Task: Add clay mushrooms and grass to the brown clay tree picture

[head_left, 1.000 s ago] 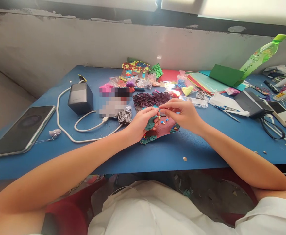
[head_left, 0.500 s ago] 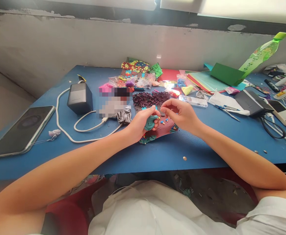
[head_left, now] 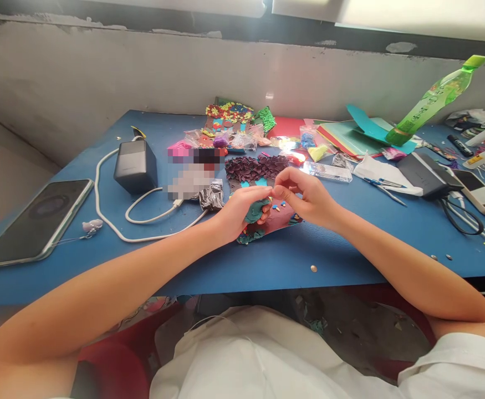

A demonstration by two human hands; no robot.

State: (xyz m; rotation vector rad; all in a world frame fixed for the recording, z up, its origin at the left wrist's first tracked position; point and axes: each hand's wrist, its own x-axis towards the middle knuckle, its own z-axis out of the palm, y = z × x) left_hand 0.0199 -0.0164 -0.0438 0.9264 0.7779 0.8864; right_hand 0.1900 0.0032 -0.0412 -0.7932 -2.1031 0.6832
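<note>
My left hand (head_left: 242,209) is curled around a lump of teal clay (head_left: 258,211), its thumb stretched toward the right hand. The thumb and index finger of my right hand (head_left: 302,195) are pinched together at the left thumb's tip; anything between them is too small to make out. Beneath both hands lies a decorated panel (head_left: 277,220) on the table, with dark purple petal-like pieces (head_left: 255,167) along its far edge, small blue and white bits in the middle and teal pieces at the near left corner. The hands hide part of it.
On the blue table (head_left: 192,271) are a phone (head_left: 36,221), a black charger block (head_left: 135,166) and a white cable at left. Bags of coloured clay (head_left: 242,139) lie behind the panel. A leaning green bottle (head_left: 437,102), papers, pens (head_left: 386,189) and a black box stand at right.
My left thumb has straightened to meet my right fingertips. At the back right, the green card by the bottle has swung, now showing a teal face.
</note>
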